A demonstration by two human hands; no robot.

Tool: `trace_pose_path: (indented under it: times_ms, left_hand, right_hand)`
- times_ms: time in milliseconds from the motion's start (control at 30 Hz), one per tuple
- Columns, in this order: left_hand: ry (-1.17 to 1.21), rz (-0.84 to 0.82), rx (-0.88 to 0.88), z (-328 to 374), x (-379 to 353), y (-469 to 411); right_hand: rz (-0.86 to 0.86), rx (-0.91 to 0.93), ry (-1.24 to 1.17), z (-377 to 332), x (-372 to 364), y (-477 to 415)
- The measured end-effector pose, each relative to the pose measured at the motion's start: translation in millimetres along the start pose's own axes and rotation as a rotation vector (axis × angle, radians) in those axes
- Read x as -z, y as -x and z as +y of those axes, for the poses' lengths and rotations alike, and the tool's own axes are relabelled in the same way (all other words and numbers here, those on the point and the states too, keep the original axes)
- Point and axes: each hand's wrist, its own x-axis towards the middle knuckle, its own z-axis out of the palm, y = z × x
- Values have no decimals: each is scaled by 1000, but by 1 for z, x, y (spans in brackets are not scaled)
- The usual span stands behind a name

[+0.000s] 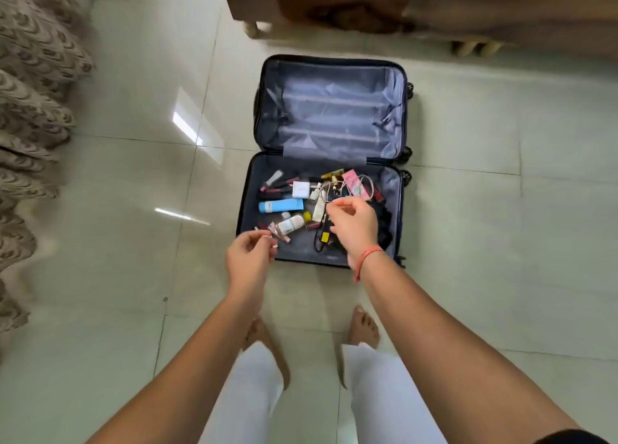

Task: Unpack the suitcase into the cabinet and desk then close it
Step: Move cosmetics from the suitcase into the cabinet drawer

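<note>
Right hand point(351, 224) fingers pinch cable point(322, 192) over suitcase point(334, 109) clutter, nearer the pile — left hand point(249, 254) pinches small item point(273, 243) at near-left rim.

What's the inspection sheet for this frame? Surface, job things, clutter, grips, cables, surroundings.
Surface: glossy pale tiled floor; the suitcase lies on it.
Job's things: suitcase open flat, far half bare lining; near half holds a blue tube, white charger block, pink packet, white bottle and small cosmetics.
Clutter: nothing seen.
Grips: left hand pinches a small item at the near left corner; right hand appears to pinch the pale cord.
Cables: pale cord tangled among the items; black cable with a yellow tag beside the right hand.
Surroundings: wooden furniture beyond the suitcase, blurred; patterned fabric at the left.
</note>
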Motion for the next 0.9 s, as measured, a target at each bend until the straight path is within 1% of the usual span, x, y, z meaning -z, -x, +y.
trace_pose_path:
  times_ms: [100, 167, 233, 300, 367, 433, 500, 567, 633, 700, 767, 900]
  left_hand:
    - [-35, -60, 39, -55, -23, -58]
    - [-67, -88, 49, -94, -42, -101]
    - [-104, -116, 43, -127, -62, -143]
    - [-149, -149, 24, -155, -81, -185]
    - [-234, -167, -36, -181, -97, -233]
    - [-386, -173, -130, -202, -107, -282]
    - [-571, -146, -250, -225, -108, -325]
    - [-717, -82, -360, -248, -107, -358]
    - [-779, -77, -439, -263, -114, -378]
    - [-732, -64, -500, -269, -122, -386]
    - [-671, -8, -502, -269, -119, -385]
    - [-712, 12, -468, -275, -83, -380]
  right_hand:
    - [37, 47, 96, 45, -12, -63]
    - [25, 100, 192, 83, -21, -106]
    - [-41, 163, 321, 121, -34, -147]
    - [-159, 240, 444, 153, -52, -183]
    - [-300, 360, 605, 177, -75, -221]
    - [-422, 500, 800, 192, -98, -257]
    - [-465, 617, 959, 212, -124, -293]
    - [-463, 668, 1066, 228, -148, -324]
    - [-459, 686, 1168, 238, -164, -347]
    - [-405, 724, 1206, 241, -173, -362]
    - [-391, 747, 1211, 243, -176, -363]
    - [-474, 796, 1276, 254, -180, -343]
